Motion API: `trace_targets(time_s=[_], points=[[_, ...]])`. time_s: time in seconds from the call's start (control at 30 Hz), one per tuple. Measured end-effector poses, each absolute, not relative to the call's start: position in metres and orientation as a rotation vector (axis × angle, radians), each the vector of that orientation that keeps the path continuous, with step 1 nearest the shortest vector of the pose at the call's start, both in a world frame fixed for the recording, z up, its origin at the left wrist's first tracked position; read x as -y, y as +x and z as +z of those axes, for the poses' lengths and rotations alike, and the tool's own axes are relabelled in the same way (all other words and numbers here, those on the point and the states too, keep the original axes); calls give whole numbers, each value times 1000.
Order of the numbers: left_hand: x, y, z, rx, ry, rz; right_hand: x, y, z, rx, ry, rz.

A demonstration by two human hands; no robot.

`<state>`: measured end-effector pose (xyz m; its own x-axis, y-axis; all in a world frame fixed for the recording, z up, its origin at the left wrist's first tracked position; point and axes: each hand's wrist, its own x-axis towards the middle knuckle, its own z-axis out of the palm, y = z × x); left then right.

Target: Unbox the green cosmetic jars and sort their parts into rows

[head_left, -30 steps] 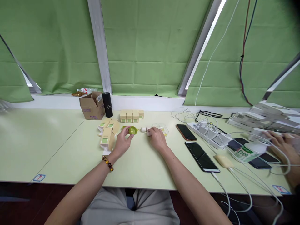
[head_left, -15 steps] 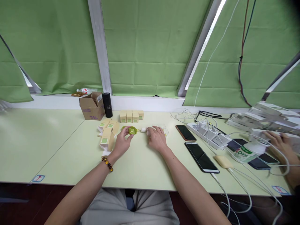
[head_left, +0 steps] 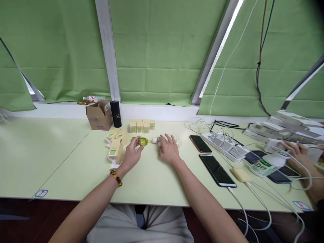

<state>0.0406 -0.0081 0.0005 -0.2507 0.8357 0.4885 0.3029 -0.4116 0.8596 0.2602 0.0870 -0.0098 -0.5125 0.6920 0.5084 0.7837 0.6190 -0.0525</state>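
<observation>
My left hand (head_left: 132,152) is closed on a small olive-green case (head_left: 143,141), its fingers and thumb at the case's left side and near edge. Just right of the case lies a small white piece (head_left: 154,140), which appears to be attached to it by a small ring. My right hand (head_left: 168,148) rests over the table with fingers spread. Its thumb side is close to the white piece; whether they touch, I cannot tell. Clear plastic packaging (head_left: 179,141) shows partly behind the right fingers. Several cream boxes, one marked with a green label (head_left: 112,153), lie by my left hand.
Several small cream boxes (head_left: 139,126) stand in a row behind. A cardboard box (head_left: 98,116) and a black bottle (head_left: 115,114) are back left. To the right are phones (head_left: 218,169), a power strip (head_left: 225,145), cables, a white bottle (head_left: 270,164) and another person's hand (head_left: 297,153).
My right hand's fingers have spread and straightened beside the white piece. My left hand and the green case have stayed put. The other person's hand at right has shifted slightly left.
</observation>
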Motion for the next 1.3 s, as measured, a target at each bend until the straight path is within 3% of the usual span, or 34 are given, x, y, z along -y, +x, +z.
trace_targets(time_s=[1.3], points=[[7,42,0,-1337,1559,1713,-76,251,-10,2452,-1067,-214]])
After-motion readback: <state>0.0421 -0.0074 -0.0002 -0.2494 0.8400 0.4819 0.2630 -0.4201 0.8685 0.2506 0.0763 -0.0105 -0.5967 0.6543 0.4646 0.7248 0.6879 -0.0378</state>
